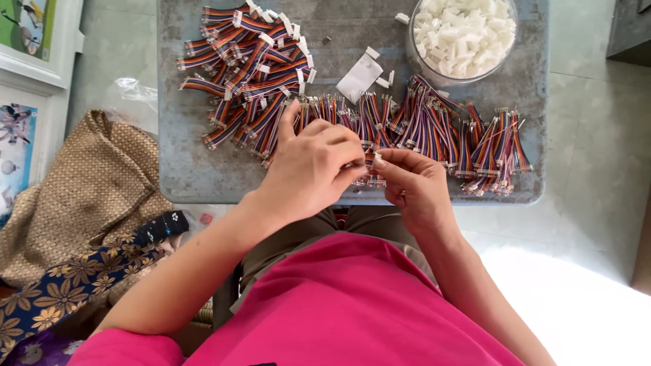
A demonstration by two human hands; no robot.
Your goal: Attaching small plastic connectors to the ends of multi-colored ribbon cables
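Observation:
My left hand (pixel 313 166) and my right hand (pixel 412 181) meet over the front edge of a grey table (pixel 183 169). Between their fingertips they pinch a short rainbow ribbon cable (pixel 371 163) with a small white connector at its end. Behind the hands lies a row of bare-ended rainbow cables (pixel 434 132). A pile of cables with white connectors fitted (pixel 247 64) sits at the back left. A clear bowl of white plastic connectors (pixel 463 34) stands at the back right.
A few loose white connectors and a white scrap (pixel 361 76) lie mid-table. A woven tan bag (pixel 88 190) and a floral cloth (pixel 74 285) lie on the floor to the left, beside framed pictures (pixel 27 41). Pale floor tiles (pixel 590 169) lie to the right.

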